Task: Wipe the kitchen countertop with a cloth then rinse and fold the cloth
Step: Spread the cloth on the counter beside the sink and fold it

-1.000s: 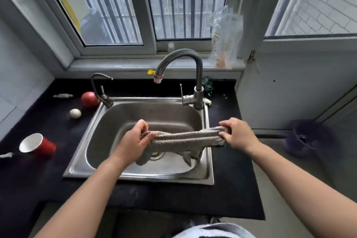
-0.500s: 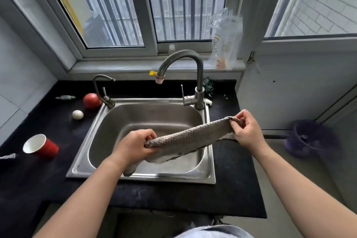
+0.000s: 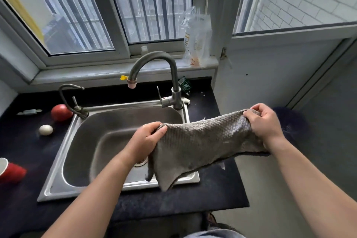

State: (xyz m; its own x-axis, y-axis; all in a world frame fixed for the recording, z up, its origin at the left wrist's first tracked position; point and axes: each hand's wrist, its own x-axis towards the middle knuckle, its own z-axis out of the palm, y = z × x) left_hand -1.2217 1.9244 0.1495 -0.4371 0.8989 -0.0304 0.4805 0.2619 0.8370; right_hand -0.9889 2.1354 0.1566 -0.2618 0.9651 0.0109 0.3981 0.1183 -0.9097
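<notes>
Unfurling the wrung cloth (image 3: 201, 141) into a hanging sheet, drifting right over the sink (image 3: 108, 121). Clutching its ends: left hand (image 3: 146, 139) above the sink, right hand (image 3: 264, 121) past its right rim, long axis stretching between.

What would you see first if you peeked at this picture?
First comes the big grey cloth, gripped by the left hand and the right hand and hanging over the right side of the steel sink. Behind it a curved tap arches over the basin. Off to the left on the black counter lie a tomato, an egg and a red cup.
</notes>
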